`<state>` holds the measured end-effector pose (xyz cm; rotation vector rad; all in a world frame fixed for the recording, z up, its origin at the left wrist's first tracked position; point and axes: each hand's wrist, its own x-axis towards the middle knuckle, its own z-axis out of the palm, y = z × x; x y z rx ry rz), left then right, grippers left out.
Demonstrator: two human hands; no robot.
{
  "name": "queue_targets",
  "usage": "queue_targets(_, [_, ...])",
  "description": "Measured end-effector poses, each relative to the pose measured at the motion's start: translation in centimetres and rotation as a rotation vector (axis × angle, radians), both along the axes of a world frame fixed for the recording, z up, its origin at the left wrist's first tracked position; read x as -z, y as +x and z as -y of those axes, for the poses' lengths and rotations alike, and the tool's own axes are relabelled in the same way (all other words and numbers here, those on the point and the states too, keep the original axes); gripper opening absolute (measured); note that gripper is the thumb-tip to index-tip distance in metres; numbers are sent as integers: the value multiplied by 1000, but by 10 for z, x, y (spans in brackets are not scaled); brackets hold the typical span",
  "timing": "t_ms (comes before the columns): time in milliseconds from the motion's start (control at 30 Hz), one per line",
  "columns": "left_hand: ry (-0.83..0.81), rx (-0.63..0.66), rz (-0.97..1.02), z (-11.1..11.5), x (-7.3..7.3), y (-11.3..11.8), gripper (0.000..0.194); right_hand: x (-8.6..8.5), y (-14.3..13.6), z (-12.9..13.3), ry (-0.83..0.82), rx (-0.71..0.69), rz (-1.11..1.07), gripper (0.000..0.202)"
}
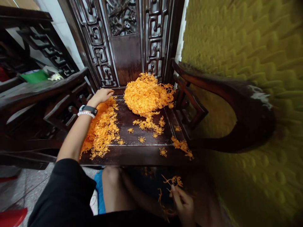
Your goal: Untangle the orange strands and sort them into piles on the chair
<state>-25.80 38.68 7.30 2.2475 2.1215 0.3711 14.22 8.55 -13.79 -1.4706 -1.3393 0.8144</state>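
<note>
My left hand [103, 96] is over the back end of a loose pile of orange spider-shaped pieces [101, 129] on the left of a dark wooden seat [127, 118]. Its fingers are bent together, and what is under them is hidden. Low in front of the seat, my right hand [183, 203] pinches an orange spider-shaped piece [175, 181] between thumb and fingers. More thin orange strands [160, 197] hang beside that hand, in shadow. A taller orange heap [146, 94] stands at the back right of the seat, with several single pieces scattered before it.
A carved wooden backrest [125, 60] rises behind the seat. Curved armrests [213, 82] flank it, the right one against a yellow-green textured surface [236, 41]. A green item [34, 76] lies on furniture at left. A red object [13, 217] sits at lower left.
</note>
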Motion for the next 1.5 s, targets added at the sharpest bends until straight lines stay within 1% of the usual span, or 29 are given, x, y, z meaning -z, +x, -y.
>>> queue_targets(33, [20, 67, -26, 14, -1, 17, 47, 0, 0, 2, -4, -10, -6, 50])
queue_targets(67, [41, 131, -52, 30, 0, 37, 49, 0, -1, 4, -4, -8, -15, 51])
queue_targets(100, [52, 189, -64, 48, 5, 58, 53, -1, -3, 6, -2, 6, -29, 51])
queue_targets(167, [45, 307, -64, 83, 24, 99, 58, -4, -6, 9, 0, 48, -65, 50])
queue_targets(200, [74, 361, -52, 98, 37, 118, 66, -6, -8, 11, -2, 64, -82, 50])
queue_targets(267, [135, 346, -49, 119, 65, 146, 87, -11, -9, 15, 0, 58, -99, 49])
queue_targets(333, [115, 287, -26, 129, 91, 163, 97, -14, -7, 18, 10, -1, -85, 48])
queue_targets(400, [49, 215, 12, 132, 110, 168, 101, -17, -3, 21, 33, -62, -60, 49])
queue_targets(433, [22, 191, 29, 132, 117, 169, 102, -19, -1, 23, 46, -81, -49, 50])
queue_targets(500, [-1, 189, 48, 133, 125, 169, 102, -21, 3, 25, 74, -83, -39, 51])
queue_targets(567, [-13, 256, 69, 137, 127, 170, 99, -23, 5, 28, 91, -69, -42, 52])
queue_targets(667, [-41, 440, 162, 144, 124, 175, 94, -26, 7, 30, 82, -68, -55, 53])
queue_targets(733, [-17, 542, 228, 147, 121, 180, 96, -28, 8, 32, 67, -79, -59, 53])
queue_targets(767, [11, 560, 246, 148, 120, 183, 99, -29, 9, 32, 62, -83, -60, 53])
queue_targets(800, [40, 550, 254, 148, 119, 186, 103, -29, 9, 32, 60, -85, -62, 53])
queue_targets(867, [65, 464, 271, 145, 120, 193, 111, -29, 12, 33, 61, -78, -67, 52])
queue_targets(933, [26, 386, 299, 140, 122, 201, 117, -28, 14, 33, 68, -78, -71, 51])
queue_targets(1000, [-32, 362, 341, 134, 125, 210, 120, -25, 15, 35, 71, -87, -76, 50])
queue_targets(1067, [-56, 395, 388, 128, 128, 221, 122, -20, 13, 40, 57, -112, -91, 49])
queue_targets(1133, [-40, 442, 437, 121, 129, 234, 128, -16, 8, 45, 38, -129, -123, 48])
queue_targets(1267, [39, 522, 459, 111, 130, 263, 141, -12, 2, 54, 29, -70, -152, 48])
queue_targets(1300, [60, 538, 448, 110, 130, 270, 139, -12, 3, 54, 30, -55, -140, 47])
queue_targets(1333, [75, 562, 427, 109, 130, 277, 134, -13, 5, 53, 31, -53, -122, 47])
queue_targets(1433, [101, 634, 338, 108, 130, 293, 103, -17, 16, 48, 57, -77, -50, 46])
queue_targets(1500, [116, 668, 284, 107, 130, 298, 91, -18, 23, 45, 82, -81, 2, 45])
